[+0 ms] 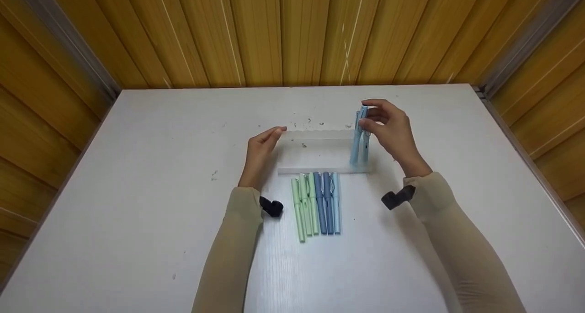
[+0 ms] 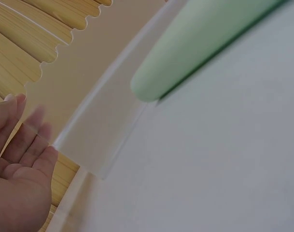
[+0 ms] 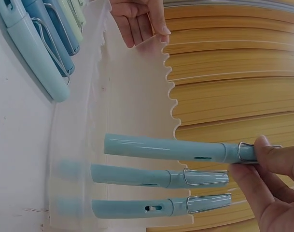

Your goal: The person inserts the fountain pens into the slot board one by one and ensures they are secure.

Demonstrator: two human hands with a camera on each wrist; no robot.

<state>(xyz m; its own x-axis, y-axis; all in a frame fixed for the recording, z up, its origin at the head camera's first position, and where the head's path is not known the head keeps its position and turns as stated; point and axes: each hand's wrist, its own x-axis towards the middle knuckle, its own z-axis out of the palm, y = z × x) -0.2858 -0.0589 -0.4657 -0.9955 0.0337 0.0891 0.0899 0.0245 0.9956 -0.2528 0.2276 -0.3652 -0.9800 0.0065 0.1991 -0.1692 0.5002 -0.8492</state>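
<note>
My right hand (image 1: 393, 130) pinches a light blue pen (image 3: 166, 146) near its clip end, between thumb and fingers. Two more light blue pens (image 3: 132, 175) stand in the right end of a clear plastic pen holder (image 1: 311, 155), which has a scalloped back edge. The held pen is beside them, its lower end over the holder. At the holder's left end, my left hand (image 1: 261, 153) grips the upper corner between thumb and fingers. In front of the holder lie three light green pens (image 1: 305, 208), two dark blue pens (image 1: 325, 208) and one light blue pen (image 1: 337, 208), side by side.
The white table (image 1: 137, 189) bears small dark marks and scuffs. Behind it stands a wood-patterned corrugated wall (image 1: 301, 34), with similar panels at left and right. Each wrist carries a black camera mount (image 1: 272, 207).
</note>
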